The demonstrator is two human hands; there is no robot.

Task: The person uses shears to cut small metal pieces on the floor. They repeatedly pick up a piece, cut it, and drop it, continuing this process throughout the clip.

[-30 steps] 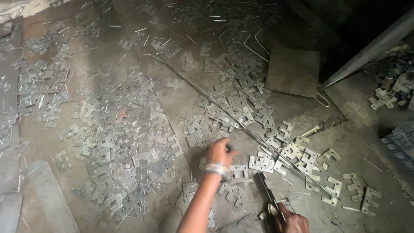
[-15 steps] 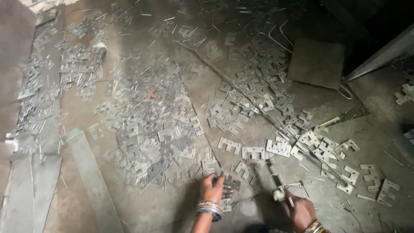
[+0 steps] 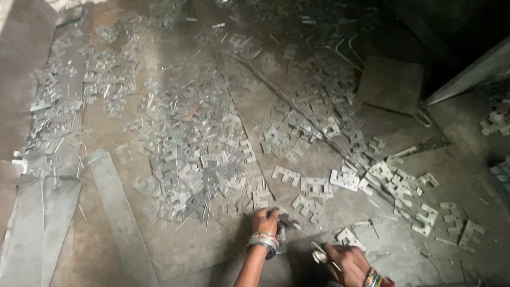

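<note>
My left hand, with bangles on the wrist, rests on the concrete floor with its fingers closed on a small notched metal plate. My right hand lies low near the bottom edge and is closed around a thin metal tool that points left. A loose notched plate lies just above the right hand. A big heap of stamped metal plates spreads out above and to the left of the left hand.
Long flat metal strips lie at the left. More plate piles run diagonally to the right along a thin rod. A square flat slab sits at the upper right, by a slanted beam.
The view has swung left and tilted. My left hand has come down from the plates at the centre right to a spot near the bottom and closed on a plate. The right hand stays low.
</note>
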